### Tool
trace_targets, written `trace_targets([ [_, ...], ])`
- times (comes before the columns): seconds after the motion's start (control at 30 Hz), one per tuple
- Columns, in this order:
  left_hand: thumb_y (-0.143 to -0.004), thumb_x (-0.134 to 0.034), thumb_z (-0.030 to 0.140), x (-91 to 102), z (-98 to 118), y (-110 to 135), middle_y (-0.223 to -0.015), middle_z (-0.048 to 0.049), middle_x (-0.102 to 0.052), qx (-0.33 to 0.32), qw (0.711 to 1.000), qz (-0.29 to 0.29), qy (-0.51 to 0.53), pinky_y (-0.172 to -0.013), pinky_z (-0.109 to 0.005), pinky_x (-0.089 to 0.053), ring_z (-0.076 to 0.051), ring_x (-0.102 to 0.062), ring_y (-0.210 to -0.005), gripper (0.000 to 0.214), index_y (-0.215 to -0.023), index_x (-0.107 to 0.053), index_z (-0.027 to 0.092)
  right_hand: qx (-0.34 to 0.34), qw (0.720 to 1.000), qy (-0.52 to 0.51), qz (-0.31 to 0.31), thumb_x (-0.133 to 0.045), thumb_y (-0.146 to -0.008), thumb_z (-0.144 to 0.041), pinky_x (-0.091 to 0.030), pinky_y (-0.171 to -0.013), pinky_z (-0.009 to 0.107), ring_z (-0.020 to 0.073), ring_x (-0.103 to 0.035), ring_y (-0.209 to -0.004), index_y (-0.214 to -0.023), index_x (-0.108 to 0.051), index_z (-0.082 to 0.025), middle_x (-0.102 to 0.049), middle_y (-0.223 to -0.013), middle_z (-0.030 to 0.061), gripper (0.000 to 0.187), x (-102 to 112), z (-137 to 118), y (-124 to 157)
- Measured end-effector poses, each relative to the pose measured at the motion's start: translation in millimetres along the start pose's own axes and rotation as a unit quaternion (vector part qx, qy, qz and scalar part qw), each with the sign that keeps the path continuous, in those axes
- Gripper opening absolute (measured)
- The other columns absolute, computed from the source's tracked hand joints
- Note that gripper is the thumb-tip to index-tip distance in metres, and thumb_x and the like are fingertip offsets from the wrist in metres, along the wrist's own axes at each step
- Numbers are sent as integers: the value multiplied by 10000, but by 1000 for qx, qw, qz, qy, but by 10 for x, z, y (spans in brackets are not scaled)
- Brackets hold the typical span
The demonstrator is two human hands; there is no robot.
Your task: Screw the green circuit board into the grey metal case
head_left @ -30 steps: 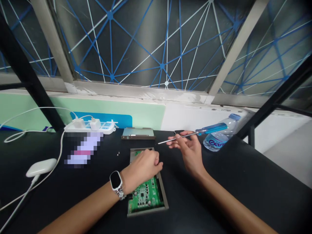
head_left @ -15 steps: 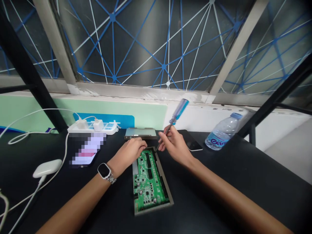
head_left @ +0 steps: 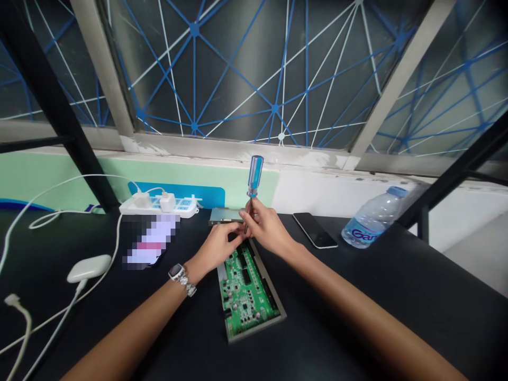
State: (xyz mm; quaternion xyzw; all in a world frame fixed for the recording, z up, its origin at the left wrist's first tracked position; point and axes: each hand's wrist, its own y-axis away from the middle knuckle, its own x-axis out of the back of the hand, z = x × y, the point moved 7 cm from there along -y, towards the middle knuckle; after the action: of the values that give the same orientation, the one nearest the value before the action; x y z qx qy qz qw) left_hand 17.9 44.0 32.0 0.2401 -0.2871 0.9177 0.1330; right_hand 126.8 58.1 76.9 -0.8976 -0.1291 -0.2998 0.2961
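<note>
A green circuit board (head_left: 248,288) in a grey metal frame lies on the black table (head_left: 377,296). My right hand (head_left: 268,227) is closed round the shaft of a blue-handled screwdriver (head_left: 254,177), held upright with its tip at the board's far edge. My left hand (head_left: 220,243), with a watch on its wrist, rests at the same far edge, its fingers curled and pinched near the screwdriver tip. What those fingers pinch is hidden. A grey metal cover (head_left: 224,216) lies just behind both hands.
A white power strip (head_left: 159,206) with plugs and white cables sits at the back left, next to a blurred phone (head_left: 148,241) and a white charger (head_left: 89,267). A dark phone (head_left: 315,230) and a lying water bottle (head_left: 375,219) are at the right.
The screwdriver swung from lying sideways at the right to standing upright over the board's far edge. My left hand slid from the board's middle up to that edge.
</note>
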Motion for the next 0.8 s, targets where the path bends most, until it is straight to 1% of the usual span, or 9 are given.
trace_targets([
  [0.1, -885, -549, 126, -10, -41, 13, -953, -20, -755, 7, 1000, 12, -23, -851, -309, -497, -201, -695, -913, 192, -943, -713, 206, -1, 1000, -5, -2, -472, -966, -339, -476, -574, 273, 159, -624, -572, -887, -445, -240, -598, -665, -23, 130, -13, 50, 26],
  [0.27, -867, -584, 126, 21, -29, 20, -961, -16, -754, 1, 998, 25, -51, -874, -309, -483, -204, -684, -931, 184, -933, -727, 221, -2, 1000, -12, -8, -471, -968, -355, -481, -570, 275, 157, -621, -566, -889, -458, -235, -595, -650, -22, 144, -44, 95, 41],
  [0.33, -862, -585, 126, 22, -24, 18, -945, -15, -752, 3, 998, 24, -54, -843, -296, -488, -202, -684, -910, 178, -922, -726, 216, -2, 1000, -15, -7, -472, -967, -357, -485, -573, 280, 159, -624, -569, -898, -462, -233, -590, -649, -23, 142, -41, 99, 43],
  [0.5, -878, -567, 157, 6, -47, 18, -861, -4, -750, 21, 998, 18, -48, -728, -269, -490, -189, -685, -795, 151, -877, -713, 197, -2, 999, -28, -26, -481, -958, -342, -494, -580, 286, 162, -634, -576, -882, -460, -232, -584, -651, -26, 135, -28, 73, 38],
  [0.63, -883, -578, 193, 1, -84, 24, -890, -15, -753, 28, 999, 24, -23, -733, -267, -496, -194, -691, -819, 126, -880, -704, 192, 1, 998, -42, -56, -478, -956, -333, -501, -595, 286, 159, -646, -596, -874, -479, -226, -602, -685, -14, 135, -35, 37, 26],
  [0.73, -879, -598, 221, 5, -119, 30, -850, -25, -739, 36, 998, 33, -36, -716, -267, -494, -191, -682, -788, 105, -831, -681, 177, 0, 996, -35, -81, -496, -943, -340, -495, -593, 283, 162, -654, -612, -902, -516, -214, -621, -712, 2, 133, -40, 9, 11],
  [0.8, -870, -618, 239, 11, -132, 34, -820, -26, -726, 42, 997, 40, -51, -702, -269, -489, -187, -672, -760, 111, -792, -660, 171, -3, 998, -11, -64, -543, -916, -378, -479, -578, 283, 163, -644, -610, -915, -535, -209, -638, -740, 16, 169, 14, -21, -14],
])
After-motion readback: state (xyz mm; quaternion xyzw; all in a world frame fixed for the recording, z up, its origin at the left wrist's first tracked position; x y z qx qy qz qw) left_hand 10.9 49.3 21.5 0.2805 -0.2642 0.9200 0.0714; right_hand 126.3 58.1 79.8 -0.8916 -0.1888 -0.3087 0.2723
